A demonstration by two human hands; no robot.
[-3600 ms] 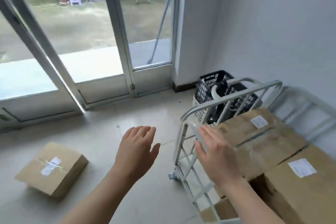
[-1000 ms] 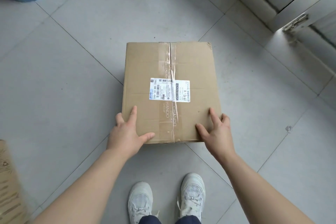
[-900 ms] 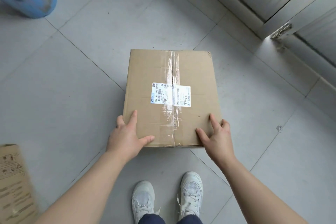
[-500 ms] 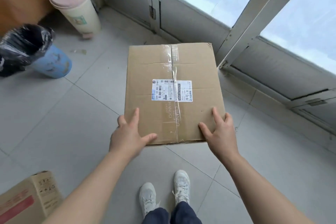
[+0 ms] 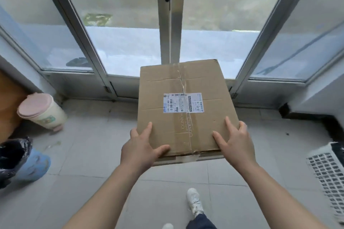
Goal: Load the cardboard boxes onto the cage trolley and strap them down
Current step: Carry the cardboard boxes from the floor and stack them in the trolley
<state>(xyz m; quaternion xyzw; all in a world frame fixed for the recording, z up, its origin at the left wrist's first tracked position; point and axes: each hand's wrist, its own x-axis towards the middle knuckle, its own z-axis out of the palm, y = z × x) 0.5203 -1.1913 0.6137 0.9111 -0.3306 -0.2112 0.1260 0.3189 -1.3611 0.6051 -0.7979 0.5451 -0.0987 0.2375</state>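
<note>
I carry a brown cardboard box (image 5: pixel 186 87) with a white shipping label and clear tape along its top seam, held flat in the air in front of me. My left hand (image 5: pixel 141 148) grips its near left corner, thumb on top. My right hand (image 5: pixel 233 140) grips the near right corner the same way. The cage trolley is out of view.
Glass doors with metal frames (image 5: pixel 169 15) stand straight ahead. A cream bin with a pink lid (image 5: pixel 41 111) and a blue bin with a black bag (image 5: pixel 24 161) sit at the left. A white perforated basket (image 5: pixel 329 174) is at the right edge. Grey tiled floor lies below.
The box has come up off the floor in both hands. My view has swung from the floor to face the glass doors, and the white basket has come into view at the right.
</note>
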